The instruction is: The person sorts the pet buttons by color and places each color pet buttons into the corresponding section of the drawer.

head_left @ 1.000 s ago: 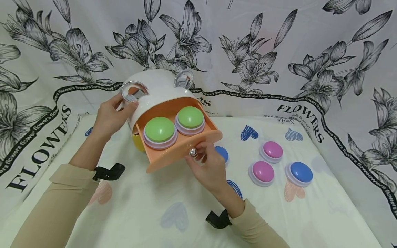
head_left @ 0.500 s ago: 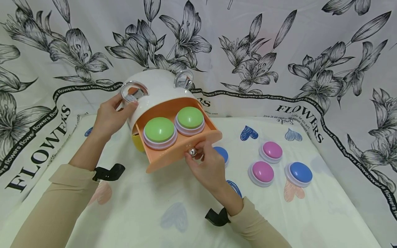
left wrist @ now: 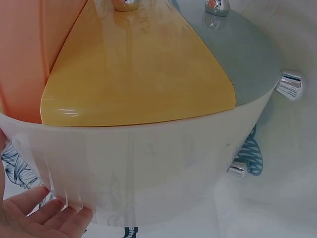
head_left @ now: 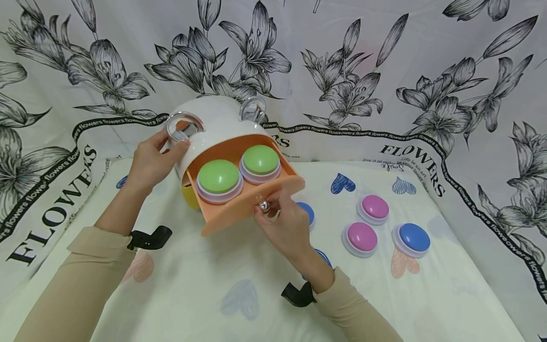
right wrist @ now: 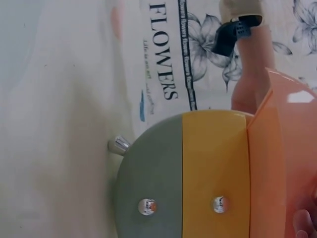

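A small rounded drawer cabinet with a white shell (head_left: 218,111) and two silver ring ears stands at the back left of the cloth. Its top orange drawer (head_left: 239,209) is pulled out and holds two green round push-button things with pale purple bases, a left one (head_left: 219,176) and a right one (head_left: 260,159). My left hand (head_left: 154,156) grips the shell beside the left ear, thumb in front; its fingers (left wrist: 74,223) lie along the white side. With thumb and fingers my right hand (head_left: 284,223) pinches the drawer's silver knob (head_left: 264,205).
Below the orange drawer sit a yellow drawer (right wrist: 215,163) and a grey-green drawer (right wrist: 151,173), both closed. To the right lie two pink buttons (head_left: 362,236) and a blue button (head_left: 414,237); another blue button (head_left: 306,213) is partly behind my right hand. A flower-printed cloth (head_left: 333,95) hangs behind.
The orange drawer's front has shifted slightly up and inward, the green buttons with it. My right hand has moved along on the knob; my left hand stays put.
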Tool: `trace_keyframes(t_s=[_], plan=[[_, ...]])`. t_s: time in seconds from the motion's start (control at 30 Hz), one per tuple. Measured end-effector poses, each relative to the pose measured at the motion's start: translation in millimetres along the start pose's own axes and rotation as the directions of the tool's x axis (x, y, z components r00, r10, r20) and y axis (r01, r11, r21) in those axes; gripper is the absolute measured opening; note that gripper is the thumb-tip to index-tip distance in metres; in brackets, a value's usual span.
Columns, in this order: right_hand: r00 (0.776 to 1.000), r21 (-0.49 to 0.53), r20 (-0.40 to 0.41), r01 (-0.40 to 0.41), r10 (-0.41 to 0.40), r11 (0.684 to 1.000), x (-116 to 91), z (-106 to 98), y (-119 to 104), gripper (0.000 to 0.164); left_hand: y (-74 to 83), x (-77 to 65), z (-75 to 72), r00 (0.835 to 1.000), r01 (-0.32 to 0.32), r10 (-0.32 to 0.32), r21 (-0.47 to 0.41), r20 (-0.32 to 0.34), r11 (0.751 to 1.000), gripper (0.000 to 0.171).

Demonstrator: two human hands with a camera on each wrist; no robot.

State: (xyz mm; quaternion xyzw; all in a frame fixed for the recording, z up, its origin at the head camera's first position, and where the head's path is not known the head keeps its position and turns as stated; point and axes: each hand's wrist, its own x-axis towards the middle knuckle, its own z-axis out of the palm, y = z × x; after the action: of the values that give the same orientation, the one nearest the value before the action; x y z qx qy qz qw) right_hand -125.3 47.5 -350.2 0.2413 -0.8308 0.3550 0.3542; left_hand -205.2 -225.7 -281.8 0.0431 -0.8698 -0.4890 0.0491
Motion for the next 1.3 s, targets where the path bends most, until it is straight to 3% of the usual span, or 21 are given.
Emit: trace_keyframes(t_s=[0.4, 0.8, 1.03, 1.3], plan=[[0.999, -0.014, 0.022, -0.024, 0.024, 1.000, 16, 7, 0, 0.029, -0.7, -0.7, -0.9, 1.000, 0.002, -0.002, -0.007, 0.005, 1.000, 0.074], [0.990, -0.012, 0.067, -0.127, 0.127, 0.992, 37, 20, -7, 0.027, 0.6, -0.4, 0.3, 1.000, -0.003, 0.003, 0.005, -0.004, 1.000, 0.071], [0.973, 0.044, 0.139, -0.191, 0.183, 0.981, 50, 28, -6, 0.028, 0.2, -0.8, 0.4, 1.000, -0.022, 0.022, 0.001, -0.005, 1.000, 0.069], [0.962, 0.034, 0.173, -0.220, 0.211, 0.975, 59, 35, -5, 0.028, 1.1, -1.4, 0.6, 1.000, -0.004, 0.004, -0.002, 0.003, 1.000, 0.073]])
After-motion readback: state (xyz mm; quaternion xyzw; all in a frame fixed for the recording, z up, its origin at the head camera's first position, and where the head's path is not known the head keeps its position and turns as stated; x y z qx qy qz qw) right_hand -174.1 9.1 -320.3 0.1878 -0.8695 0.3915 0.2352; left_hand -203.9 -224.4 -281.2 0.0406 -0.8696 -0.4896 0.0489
